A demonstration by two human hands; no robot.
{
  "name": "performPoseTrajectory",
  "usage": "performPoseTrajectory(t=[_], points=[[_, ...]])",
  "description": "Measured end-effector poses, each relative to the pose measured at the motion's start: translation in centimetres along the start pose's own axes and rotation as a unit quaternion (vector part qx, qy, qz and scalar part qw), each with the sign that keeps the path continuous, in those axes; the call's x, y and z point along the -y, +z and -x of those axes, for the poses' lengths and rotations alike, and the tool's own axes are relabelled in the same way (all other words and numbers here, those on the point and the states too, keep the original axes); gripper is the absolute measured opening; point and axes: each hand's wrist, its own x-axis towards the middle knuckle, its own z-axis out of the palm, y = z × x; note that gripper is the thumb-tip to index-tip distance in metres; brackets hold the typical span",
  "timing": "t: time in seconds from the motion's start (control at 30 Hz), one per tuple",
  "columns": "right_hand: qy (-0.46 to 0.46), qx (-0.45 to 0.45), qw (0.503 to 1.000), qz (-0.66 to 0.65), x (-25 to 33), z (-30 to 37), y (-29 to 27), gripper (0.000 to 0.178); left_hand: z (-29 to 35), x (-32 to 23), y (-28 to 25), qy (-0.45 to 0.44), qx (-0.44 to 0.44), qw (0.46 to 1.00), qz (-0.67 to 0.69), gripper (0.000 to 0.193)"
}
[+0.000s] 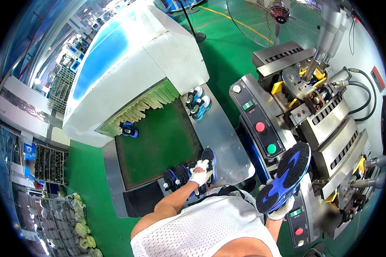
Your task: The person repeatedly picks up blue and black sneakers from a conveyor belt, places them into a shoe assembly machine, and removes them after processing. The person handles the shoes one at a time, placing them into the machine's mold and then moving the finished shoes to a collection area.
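My right hand (pixel 283 209), in a white glove, grips a sneaker (pixel 286 180) with its black and blue sole turned toward me, beside the machine's control panel. The glove wraps the shoe from below and its upper is mostly hidden. My left hand (pixel 200 171), also gloved, is closed on a dark sneaker with a pale blue sole edge (pixel 210 159) at the near end of the conveyor. Right beside it stand more dark sneakers (pixel 170 180), partly covered by my forearm.
A white and blue tunnel machine (pixel 128 64) with a fringed curtain (pixel 141 107) stands ahead. One blue sneaker (pixel 129 131) lies under the fringe on the green belt (pixel 158 145); a pair (pixel 198 103) rests on the metal ledge (pixel 229 150). A pressing machine (pixel 321 115) and fan (pixel 278 17) are right.
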Motion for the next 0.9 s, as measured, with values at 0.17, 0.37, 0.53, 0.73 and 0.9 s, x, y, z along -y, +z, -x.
performPoseTrajectory(t=[0.17,0.37,0.53,0.73,0.9], points=[[0.010,-0.028,0.999,-0.011,0.7,0.6,0.4,0.085,0.7,-1.2,-2.0,-0.046,-0.015,0.998,-0.039,0.047],[0.025,-0.070,0.997,-0.034,0.2,2.0,-3.2,0.090,0.2,-1.3,-2.3,-0.031,0.029,0.997,-0.069,0.046],[-0.025,-0.107,0.993,-0.030,-0.2,1.9,-5.1,0.080,-2.0,-4.5,-3.8,0.051,-0.031,0.996,-0.064,0.056],[-0.039,-0.155,0.985,-0.065,0.5,1.5,-3.5,0.079,-8.2,-15.0,-9.3,0.218,-0.097,0.961,0.142,0.050],[-0.059,-0.140,0.986,-0.074,1.9,0.6,-2.8,0.076,-14.2,-26.3,-13.5,0.352,-0.094,0.918,0.157,0.049]])
